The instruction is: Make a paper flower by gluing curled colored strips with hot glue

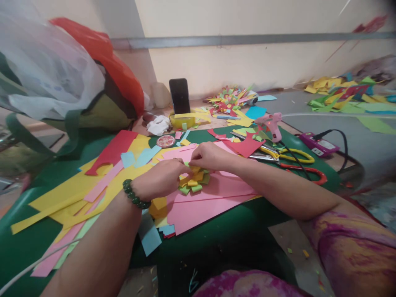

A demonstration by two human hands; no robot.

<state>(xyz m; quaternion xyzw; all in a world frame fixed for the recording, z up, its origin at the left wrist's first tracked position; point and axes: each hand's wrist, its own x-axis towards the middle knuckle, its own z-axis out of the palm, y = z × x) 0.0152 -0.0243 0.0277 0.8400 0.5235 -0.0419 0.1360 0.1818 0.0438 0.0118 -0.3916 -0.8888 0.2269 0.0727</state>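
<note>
A layered paper flower [193, 183], with green outer petals and orange-yellow inner ones, lies on a stack of pink paper [213, 200]. My left hand [165, 176], with a green bead bracelet [133, 194] at the wrist, grips the flower's left side with closed fingers. From the far right side, my right hand [210, 156] pinches at its upper petals, fingertips bent down and close to the left ones. Both hands partly cover the flower, and whether a small strip sits between the fingertips is hidden.
Yellow paper strips [58, 202] spread to the left. Yellow-handled scissors [297, 156], red-handled scissors [318, 175] and a pink glue gun [272, 126] with its cord lie right. Behind are a phone [179, 95], a round tin [166, 141] and a fringed paper pile [230, 101].
</note>
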